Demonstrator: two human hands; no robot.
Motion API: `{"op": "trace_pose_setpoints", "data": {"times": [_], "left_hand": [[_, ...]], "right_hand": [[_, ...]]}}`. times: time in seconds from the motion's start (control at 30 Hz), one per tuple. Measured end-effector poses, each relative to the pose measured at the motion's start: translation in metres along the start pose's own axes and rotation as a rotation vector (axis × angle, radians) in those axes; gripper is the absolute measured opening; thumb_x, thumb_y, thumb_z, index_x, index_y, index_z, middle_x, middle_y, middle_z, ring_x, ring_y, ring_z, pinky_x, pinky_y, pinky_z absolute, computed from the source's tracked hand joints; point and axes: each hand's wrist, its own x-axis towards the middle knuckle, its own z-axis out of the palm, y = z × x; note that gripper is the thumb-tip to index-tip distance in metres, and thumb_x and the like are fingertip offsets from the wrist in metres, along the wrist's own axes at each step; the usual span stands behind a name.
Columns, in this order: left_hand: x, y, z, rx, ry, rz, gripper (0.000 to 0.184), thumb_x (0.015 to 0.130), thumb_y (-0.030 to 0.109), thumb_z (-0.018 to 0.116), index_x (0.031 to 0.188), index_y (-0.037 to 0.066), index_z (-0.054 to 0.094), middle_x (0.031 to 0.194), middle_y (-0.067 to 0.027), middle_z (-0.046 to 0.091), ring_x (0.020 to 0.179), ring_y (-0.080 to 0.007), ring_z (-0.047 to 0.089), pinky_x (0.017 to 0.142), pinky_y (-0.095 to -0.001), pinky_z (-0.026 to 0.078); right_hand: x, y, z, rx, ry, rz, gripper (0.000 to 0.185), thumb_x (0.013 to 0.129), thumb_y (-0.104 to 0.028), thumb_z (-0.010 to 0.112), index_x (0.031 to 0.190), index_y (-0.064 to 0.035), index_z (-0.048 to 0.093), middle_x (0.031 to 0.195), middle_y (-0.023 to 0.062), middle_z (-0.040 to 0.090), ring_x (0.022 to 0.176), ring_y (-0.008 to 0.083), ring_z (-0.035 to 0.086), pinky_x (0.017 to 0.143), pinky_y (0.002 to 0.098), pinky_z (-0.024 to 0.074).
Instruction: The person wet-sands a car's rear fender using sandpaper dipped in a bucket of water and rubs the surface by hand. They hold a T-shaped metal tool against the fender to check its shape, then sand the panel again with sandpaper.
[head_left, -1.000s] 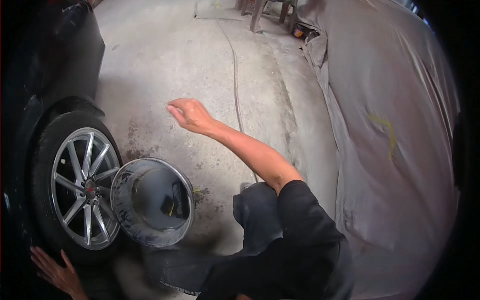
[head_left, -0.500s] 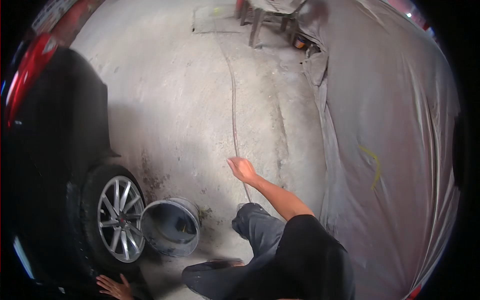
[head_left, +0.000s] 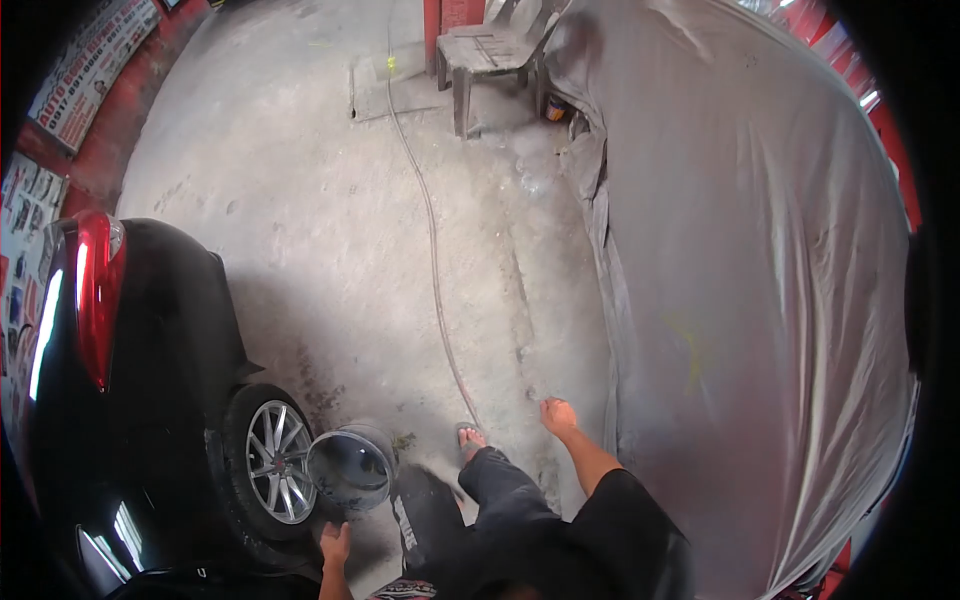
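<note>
- Floor [head_left: 300,200]: bare grey concrete, worn, with dark staining near the wheel and a rough seam running lengthwise on the right.
- Room: printed banner [head_left: 85,75] on a red wall at upper left; grey sheet [head_left: 740,250] draped over a large form along the right side, bearing a faint yellow mark [head_left: 688,345].
- Far end: dusty chair [head_left: 490,50] beside the sheet, with a small can [head_left: 555,108] on the floor near it.
- Hose [head_left: 430,220] lies along the floor from the far end to the person's foot [head_left: 470,438].
- Black car [head_left: 165,370] at left, red tail light [head_left: 97,300] facing away from the person.
- Bucket [head_left: 352,497] stands on the floor just beside the car's wheel [head_left: 280,462], in front of the person's legs; contact between the two cannot be determined. Its dark contents cannot be identified.
- Left hand [head_left: 335,542]: low, just below the bucket and wheel in view, fingers partly extended; nothing seen in its grasp.
- Right hand [head_left: 558,416]: arm extended forward and outward, over bare floor between hose and sheet; fingers loosely curled, palm hidden, so any grip cannot be confirmed.
- Count, visible: hands, two; bucket, one; wheel, one; car, one; tail light, one; hose, one; can, one; chairs, at least one.
</note>
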Motion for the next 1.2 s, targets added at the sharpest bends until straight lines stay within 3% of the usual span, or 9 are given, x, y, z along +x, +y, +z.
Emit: {"op": "trace_pose_setpoints", "data": {"times": [0.17, 0.43, 0.7, 0.8, 0.83, 0.87, 0.9, 1.1, 1.2], "left_hand": [[0.009, 0.042, 0.037, -0.159, -0.243, 0.019, 0.058, 0.092, 0.051, 0.069, 0.108, -0.004, 0.074, 0.106, -0.0294, 0.074, 0.109, -0.0409, 0.071, 0.092, -0.0454, 0.052], [0.105, 0.196, 0.014, -0.327, -0.092, 0.208, 0.054, 0.098, 0.045, 0.064, 0.108, -0.008, 0.073, 0.094, -0.0277, 0.073, 0.089, -0.0357, 0.072, 0.083, -0.0472, 0.051], [0.143, 0.336, -0.063, -0.695, -0.042, -0.075, 0.057, 0.106, 0.032, 0.061, 0.144, -0.009, 0.051, 0.133, -0.0143, 0.065, 0.118, -0.0247, 0.064, 0.099, -0.0348, 0.052], [0.122, 0.32, -0.042, -0.907, 0.077, -0.36, 0.052, 0.106, 0.033, 0.061, 0.142, -0.005, 0.056, 0.123, -0.008, 0.066, 0.108, -0.0206, 0.065, 0.093, -0.0345, 0.053], [0.102, 0.34, -0.035, -0.825, 0.148, -0.501, 0.046, 0.105, 0.032, 0.062, 0.137, -0.001, 0.061, 0.114, -0.0077, 0.067, 0.102, -0.0179, 0.064, 0.089, -0.0323, 0.054], [0.075, 0.354, -0.036, -0.182, 0.09, -0.362, 0.05, 0.104, 0.052, 0.056, 0.104, 0.004, 0.07, 0.081, -0.0117, 0.068, 0.066, -0.0214, 0.062, 0.059, -0.0386, 0.05], [0.054, 0.381, -0.03, 0.086, 0.039, -0.32, 0.05, 0.104, 0.052, 0.056, 0.105, 0.004, 0.07, 0.081, -0.012, 0.068, 0.066, -0.0217, 0.062, 0.059, -0.039, 0.05], [0.026, 0.509, 0.0, -0.038, 0.025, -0.676, 0.05, 0.104, 0.053, 0.055, 0.106, 0.006, 0.071, 0.082, -0.0134, 0.069, 0.067, -0.0234, 0.063, 0.061, -0.0413, 0.051], [0.011, 0.542, 0.01, -0.103, 0.072, -0.797, 0.05, 0.103, 0.053, 0.055, 0.106, 0.006, 0.072, 0.082, -0.0141, 0.07, 0.067, -0.0242, 0.064, 0.062, -0.0424, 0.051]], "right_hand": [[0.099, -0.077, -0.085, 0.109, 0.159, -0.199, 0.035, 0.099, -0.029, 0.059, 0.085, 0.0022, 0.067, 0.086, 0.0303, 0.068, 0.082, 0.0522, 0.065, 0.074, 0.058, 0.0527], [0.293, -0.216, -0.256, 0.07, 0.534, -0.316, 0.027, 0.094, -0.016, 0.064, 0.079, 0.006, 0.066, 0.079, 0.0309, 0.064, 0.078, 0.0532, 0.063, 0.064, 0.0571, 0.0489], [0.572, -0.337, -0.379, 0.095, 0.64, -0.425, 0.029, 0.097, -0.025, 0.064, 0.087, 0.0008, 0.071, 0.087, 0.0282, 0.068, 0.084, 0.05, 0.066, 0.072, 0.0563, 0.0522], [0.729, -0.374, -0.396, 0.117, 0.655, -0.512, 0.028, 0.097, -0.024, 0.064, 0.086, 0.0013, 0.07, 0.088, 0.0276, 0.068, 0.084, 0.0497, 0.066, 0.073, 0.0557, 0.0516], [0.784, -0.389, -0.402, 0.145, 0.689, -0.554, 0.027, 0.096, -0.021, 0.064, 0.085, 0.0022, 0.069, 0.088, 0.0276, 0.067, 0.084, 0.0495, 0.065, 0.072, 0.0552, 0.0511], [0.824, -0.39, -0.401, 0.166, 0.707, -0.572, 0.026, 0.095, -0.019, 0.064, 0.083, 0.0031, 0.068, 0.087, 0.0275, 0.067, 0.083, 0.0494, 0.065, 0.072, 0.0547, 0.0505], [0.866, -0.391, -0.401, 0.109, 0.701, -0.528, 0.025, 0.096, -0.021, 0.063, 0.085, 0.001, 0.069, 0.09, 0.0267, 0.068, 0.084, 0.0486, 0.066, 0.073, 0.055, 0.0518], [1.057, -0.416, -0.417, -0.071, 0.634, -0.318, 0.027, 0.099, -0.023, 0.057, 0.101, -0.0014, 0.073, 0.1, 0.022, 0.074, 0.094, 0.0434, 0.071, 0.084, 0.0507, 0.0571], [1.135, -0.405, -0.392, 0.0, 0.633, -0.282, 0.036, 0.095, -0.012, 0.06, 0.124, 0.0083, 0.065, 0.108, 0.0337, 0.07, 0.098, 0.0477, 0.07, 0.091, 0.0529, 0.0537]]}}
